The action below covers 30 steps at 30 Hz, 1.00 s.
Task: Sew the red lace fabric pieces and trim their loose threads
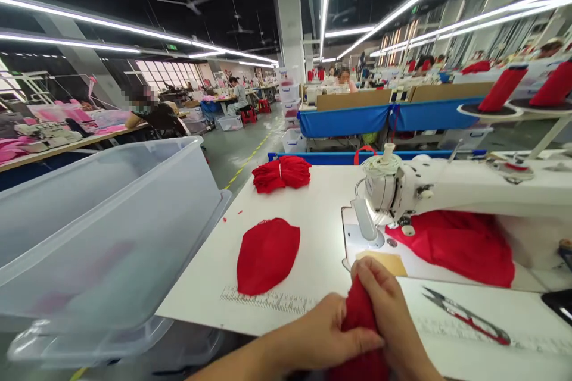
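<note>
My left hand [324, 333] is closed round a red fabric piece [357, 309] at the front edge of the sewing table. Higher up on the same piece, my right hand [379, 286] pinches its top end between thumb and fingers. Just beyond my hands stands a white sewing machine [429, 184], with more red fabric [460, 244] lying under its arm. To the left, a flat red cut piece [268, 256] lies on the white tabletop [326, 208]. Behind it sits a tied bundle of red fabric [282, 174].
Thread snips [469, 317] lie right of my hands, by a printed ruler scale [272, 300]. A large translucent plastic bin [111, 238] stands against the table's left side. Red thread cones [503, 88] stand at back right. A seated person [156, 113] works at far left.
</note>
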### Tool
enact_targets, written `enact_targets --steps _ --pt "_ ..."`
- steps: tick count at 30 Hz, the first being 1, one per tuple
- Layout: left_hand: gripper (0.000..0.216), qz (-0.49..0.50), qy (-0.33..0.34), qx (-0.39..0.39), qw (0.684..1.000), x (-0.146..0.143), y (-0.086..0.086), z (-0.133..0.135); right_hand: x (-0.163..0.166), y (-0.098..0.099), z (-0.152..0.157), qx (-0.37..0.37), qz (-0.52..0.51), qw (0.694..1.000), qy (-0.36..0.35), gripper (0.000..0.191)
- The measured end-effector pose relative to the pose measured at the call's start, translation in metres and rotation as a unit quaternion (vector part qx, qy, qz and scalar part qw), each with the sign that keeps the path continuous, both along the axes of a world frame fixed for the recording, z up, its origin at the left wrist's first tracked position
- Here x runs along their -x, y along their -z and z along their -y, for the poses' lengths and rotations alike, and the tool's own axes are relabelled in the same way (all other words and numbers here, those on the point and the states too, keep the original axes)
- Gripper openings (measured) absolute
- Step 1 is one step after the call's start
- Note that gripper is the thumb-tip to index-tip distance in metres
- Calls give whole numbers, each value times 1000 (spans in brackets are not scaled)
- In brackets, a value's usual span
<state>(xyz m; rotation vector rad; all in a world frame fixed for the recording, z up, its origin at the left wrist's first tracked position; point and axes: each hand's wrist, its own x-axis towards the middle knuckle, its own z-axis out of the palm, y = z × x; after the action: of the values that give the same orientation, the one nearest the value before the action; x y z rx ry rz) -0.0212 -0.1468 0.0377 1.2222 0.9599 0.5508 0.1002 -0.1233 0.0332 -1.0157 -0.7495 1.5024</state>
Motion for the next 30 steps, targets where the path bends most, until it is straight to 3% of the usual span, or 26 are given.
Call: enact_targets --steps 2,5,9,13,16,20,24,30 --pt "52 44 -14 29 999 -1 -6 -3 -6 -2 -4 43 -71 994 -75 44" --pt "51 129 -118 50 983 3 -20 -14 -20 -1 -7 82 -133 969 -191 45" --pt "47 128 -205 92 966 10 -34 -23 -39 10 5 120 -159 938 -285 49" --pt "46 152 -247 92 953 5 -33 -24 -44 18 17 141 -188 949 -211 36" --pt "45 163 -261 49 950 -3 -28 -25 -37 16 19 157 -203 955 -151 35" --pt "44 140 -282 -13 949 -11 -21 -28 -25 1 23 162 -185 959 -139 41" --pt "40 155 -292 -35 943 -17 -20 -29 -14 -15 22 183 -161 965 -99 35" --pt "41 211 -343 3 915 -24 -18 -33 -5 -9 20 185 -160 968 -58 42"
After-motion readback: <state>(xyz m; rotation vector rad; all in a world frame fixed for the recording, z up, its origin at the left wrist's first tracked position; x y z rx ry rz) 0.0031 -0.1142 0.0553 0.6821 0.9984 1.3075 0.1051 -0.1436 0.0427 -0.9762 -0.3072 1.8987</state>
